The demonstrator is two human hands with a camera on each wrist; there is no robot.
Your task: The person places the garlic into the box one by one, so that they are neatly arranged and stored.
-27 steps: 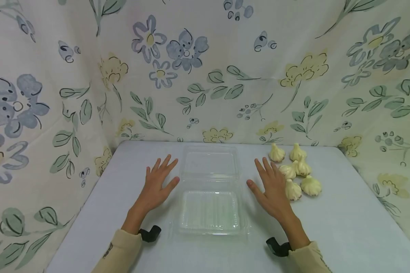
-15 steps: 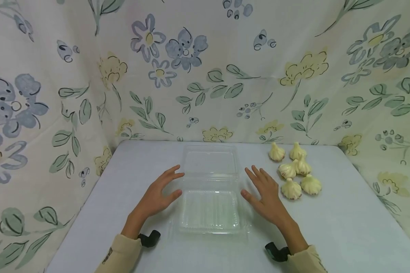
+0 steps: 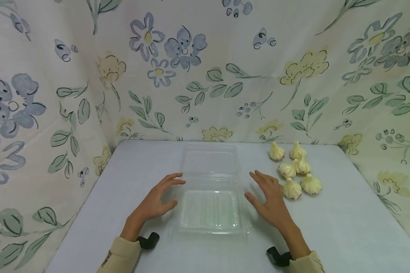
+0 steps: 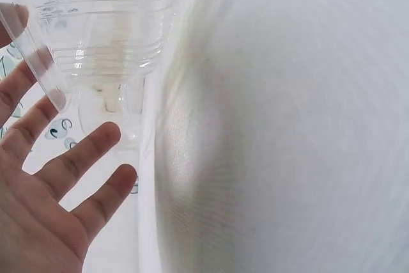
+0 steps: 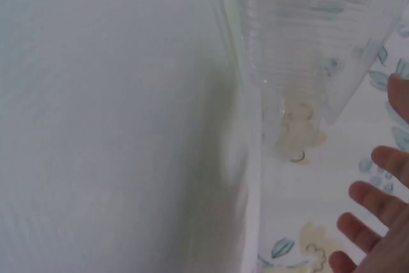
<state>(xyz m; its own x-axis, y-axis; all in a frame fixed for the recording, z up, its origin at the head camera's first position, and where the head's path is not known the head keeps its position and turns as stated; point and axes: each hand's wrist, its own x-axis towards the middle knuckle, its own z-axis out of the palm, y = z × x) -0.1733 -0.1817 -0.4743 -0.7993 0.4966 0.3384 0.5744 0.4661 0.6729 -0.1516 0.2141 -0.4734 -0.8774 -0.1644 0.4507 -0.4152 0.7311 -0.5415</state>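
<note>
We observe a pale cloth (image 3: 218,41) hanging behind and along both sides of a white table (image 3: 355,227), its folds soft. We record a print of blue flowers (image 3: 147,36), yellow blossoms (image 3: 304,70) and green leafy sprigs (image 3: 218,91). We find the lighting diffuse, with faint shadows across the tabletop.

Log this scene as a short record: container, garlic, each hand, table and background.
Container: clear plastic, lid opened away from the person
Garlic bulbs: six, grouped right of the container
Left hand: fingers spread, gripping nothing, at the container's left side
Right hand: fingers spread, gripping nothing, between container and garlic bulbs
Table: white surface
Background: floral cloth
</note>
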